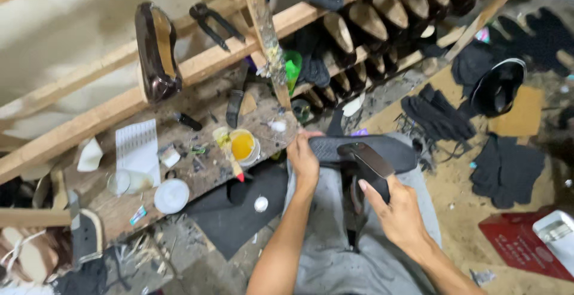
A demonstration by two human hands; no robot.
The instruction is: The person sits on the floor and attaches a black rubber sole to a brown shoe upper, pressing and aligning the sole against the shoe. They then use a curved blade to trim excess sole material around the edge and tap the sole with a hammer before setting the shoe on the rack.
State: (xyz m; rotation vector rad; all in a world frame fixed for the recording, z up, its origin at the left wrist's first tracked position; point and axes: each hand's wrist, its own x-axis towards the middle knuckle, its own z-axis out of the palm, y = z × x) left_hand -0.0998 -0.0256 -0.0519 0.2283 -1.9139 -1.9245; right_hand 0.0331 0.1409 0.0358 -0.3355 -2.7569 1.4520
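Black shoe sole (359, 150) between both hands' fingers (311, 145)

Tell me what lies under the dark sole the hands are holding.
Under the dark sole, held by the left hand and right hand, are the person's grey trousers. The sole's underside and whatever it covers are hidden.

Light here is dim and flat, falling from overhead. Shadows stay soft under the scarred wooden workbench (197, 107). Glare glints off the glossy dark-brown shoe last (156, 50). Frame edges bend and blur slightly; the corners go murky.
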